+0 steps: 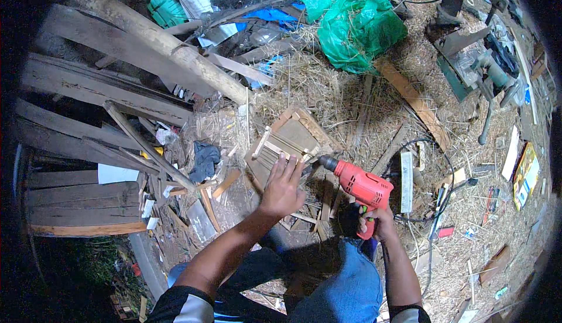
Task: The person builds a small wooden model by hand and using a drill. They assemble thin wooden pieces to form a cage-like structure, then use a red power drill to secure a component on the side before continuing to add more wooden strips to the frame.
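Observation:
My right hand [379,222] is wrapped round the handle of a red corded power drill [364,186]. The drill's black chuck points left, toward a small framed wooden panel [288,131] on the ground. My left hand [283,189] lies with its fingers stretched out over the panel's near edge, just left of the chuck. A short pale wood strip [261,142] sits on the panel's left side. The drill's tip is hard to make out against the wood, and I cannot tell whether it touches.
Black cable [451,176] curves over the shavings on the right. A green plastic bag [363,30] lies at the far side, near a wooden plank [413,103]. A metal vise-like machine [480,71] stands at the far right. Long boards and a round pole [158,39] fill the left.

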The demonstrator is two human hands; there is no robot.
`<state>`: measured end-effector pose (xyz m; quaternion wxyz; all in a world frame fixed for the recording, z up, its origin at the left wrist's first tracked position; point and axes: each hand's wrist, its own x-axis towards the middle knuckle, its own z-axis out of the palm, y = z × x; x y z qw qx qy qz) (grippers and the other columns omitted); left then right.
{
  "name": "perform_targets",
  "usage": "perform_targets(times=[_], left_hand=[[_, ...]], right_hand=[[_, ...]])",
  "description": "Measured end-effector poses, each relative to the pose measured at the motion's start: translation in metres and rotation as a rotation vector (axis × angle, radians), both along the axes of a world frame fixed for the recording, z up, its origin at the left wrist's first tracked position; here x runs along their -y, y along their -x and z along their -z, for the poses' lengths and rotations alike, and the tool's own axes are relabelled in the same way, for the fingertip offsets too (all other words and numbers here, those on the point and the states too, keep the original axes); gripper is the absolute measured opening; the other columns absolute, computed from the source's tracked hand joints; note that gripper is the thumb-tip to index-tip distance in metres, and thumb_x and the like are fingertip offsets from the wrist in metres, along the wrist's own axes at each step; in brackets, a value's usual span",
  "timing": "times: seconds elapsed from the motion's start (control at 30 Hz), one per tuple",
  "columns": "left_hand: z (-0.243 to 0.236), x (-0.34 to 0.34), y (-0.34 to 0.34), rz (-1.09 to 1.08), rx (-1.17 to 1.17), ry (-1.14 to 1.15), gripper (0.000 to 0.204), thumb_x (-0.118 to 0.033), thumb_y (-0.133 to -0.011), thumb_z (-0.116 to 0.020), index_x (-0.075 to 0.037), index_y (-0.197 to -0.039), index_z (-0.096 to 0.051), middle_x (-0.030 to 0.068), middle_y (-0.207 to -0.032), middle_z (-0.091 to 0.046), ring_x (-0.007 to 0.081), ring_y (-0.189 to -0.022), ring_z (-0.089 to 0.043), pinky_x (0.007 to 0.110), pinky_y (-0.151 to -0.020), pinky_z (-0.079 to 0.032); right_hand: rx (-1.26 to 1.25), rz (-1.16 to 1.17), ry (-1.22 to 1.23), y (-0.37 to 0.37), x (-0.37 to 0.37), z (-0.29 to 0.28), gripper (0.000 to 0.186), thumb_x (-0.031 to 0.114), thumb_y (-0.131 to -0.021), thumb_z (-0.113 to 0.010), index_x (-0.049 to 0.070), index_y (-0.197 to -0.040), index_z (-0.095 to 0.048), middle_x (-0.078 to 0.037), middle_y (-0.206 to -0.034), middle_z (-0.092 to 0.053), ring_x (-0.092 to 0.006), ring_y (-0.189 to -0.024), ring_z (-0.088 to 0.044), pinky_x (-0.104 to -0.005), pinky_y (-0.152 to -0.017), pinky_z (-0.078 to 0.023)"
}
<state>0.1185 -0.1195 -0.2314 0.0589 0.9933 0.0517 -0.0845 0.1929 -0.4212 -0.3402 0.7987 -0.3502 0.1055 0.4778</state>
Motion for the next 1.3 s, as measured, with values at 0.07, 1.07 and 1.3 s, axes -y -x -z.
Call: perform_targets(times=[0.07, 1.07, 1.3], left_hand=[[0.0, 0.0, 0.0, -0.004, -0.003, 0.0, 0.091, -0.023, -0.076, -0.075, 0.001, -0.155, -0.036, 0.0312, -0.158, -0.033, 0.0555, -0.147, -0.026, 0.059, -0.122, -0.025], [-0.007, 0.003, -0.004, 0.01, 0.005, 0.007, 0.081, -0.022, -0.078, -0.068, 0.008, -0.148, -0.042, 0.032, -0.151, -0.041, 0.0557, -0.143, -0.032, 0.058, -0.121, -0.026], [-0.003, 0.001, -0.003, 0.028, 0.013, -0.019, 0.08, -0.021, -0.078, -0.064, 0.008, -0.149, -0.04, 0.0323, -0.151, -0.041, 0.0561, -0.143, -0.033, 0.059, -0.122, -0.025]], right_hand=[[0.003, -0.001, -0.003, 0.0, 0.0, 0.003, 0.041, 0.016, -0.071, -0.058, -0.005, -0.107, -0.057, -0.017, -0.062, -0.058, -0.0265, -0.045, -0.055, -0.0382, -0.044, -0.048], [-0.002, -0.024, -0.015, -0.006, 0.001, -0.011, 0.033, 0.011, -0.076, -0.059, -0.004, -0.106, -0.057, -0.015, -0.064, -0.059, -0.0256, -0.046, -0.057, -0.0371, -0.046, -0.049], [-0.012, -0.045, -0.03, -0.006, 0.002, -0.007, 0.033, 0.011, -0.074, -0.058, -0.004, -0.103, -0.059, -0.014, -0.065, -0.059, -0.0248, -0.047, -0.057, -0.0363, -0.047, -0.049]])
